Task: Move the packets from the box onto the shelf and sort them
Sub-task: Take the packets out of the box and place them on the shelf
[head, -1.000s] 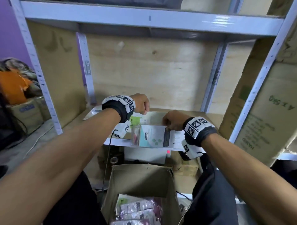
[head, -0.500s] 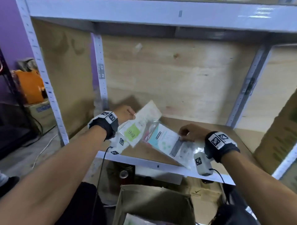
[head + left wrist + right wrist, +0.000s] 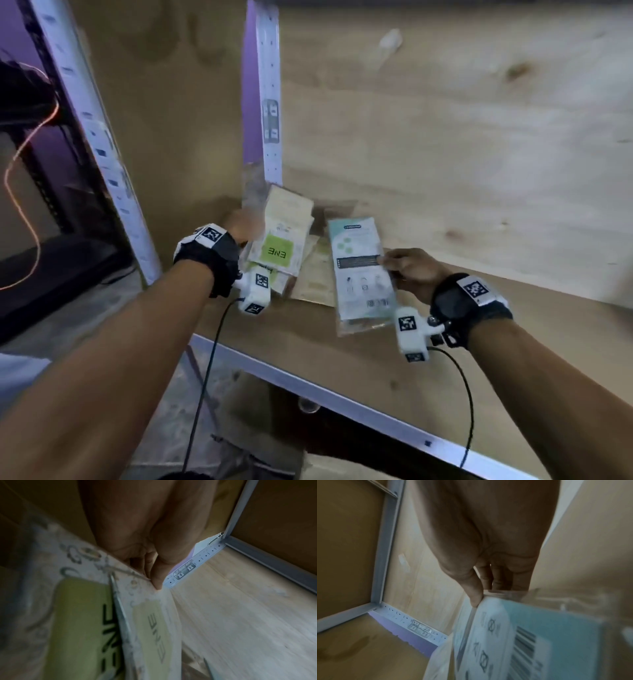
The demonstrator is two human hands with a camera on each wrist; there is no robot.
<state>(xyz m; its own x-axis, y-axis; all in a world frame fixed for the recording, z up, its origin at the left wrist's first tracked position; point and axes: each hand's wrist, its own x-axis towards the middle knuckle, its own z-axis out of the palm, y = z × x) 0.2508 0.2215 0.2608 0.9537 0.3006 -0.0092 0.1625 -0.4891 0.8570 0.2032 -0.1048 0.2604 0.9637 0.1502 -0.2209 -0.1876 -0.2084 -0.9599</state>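
My left hand [image 3: 245, 224] pinches a white packet with a green label reading ENE [image 3: 279, 245] over the back left corner of the wooden shelf [image 3: 445, 342]. In the left wrist view, thumb and fingers [image 3: 158, 580] hold this packet's edge, and a second like packet [image 3: 154, 626] lies just behind it. My right hand [image 3: 407, 270] pinches a teal and white packet with a barcode [image 3: 359, 270] by its right edge, held just above the shelf. The right wrist view shows the thumb [image 3: 475, 596] pressed on that packet [image 3: 522, 639]. The box is out of view.
A brownish packet [image 3: 317, 274] lies on the shelf between the two held ones. A perforated metal upright [image 3: 263, 102] stands in the back left corner, another upright [image 3: 92, 137] at the front left. The shelf's metal front edge [image 3: 342, 404] runs diagonally. Plywood [image 3: 445, 137] forms the back wall.
Both hands have carried their packets deeper into the shelf and to the left. The two packets are now apart, each turned more upright. The box has left the view.
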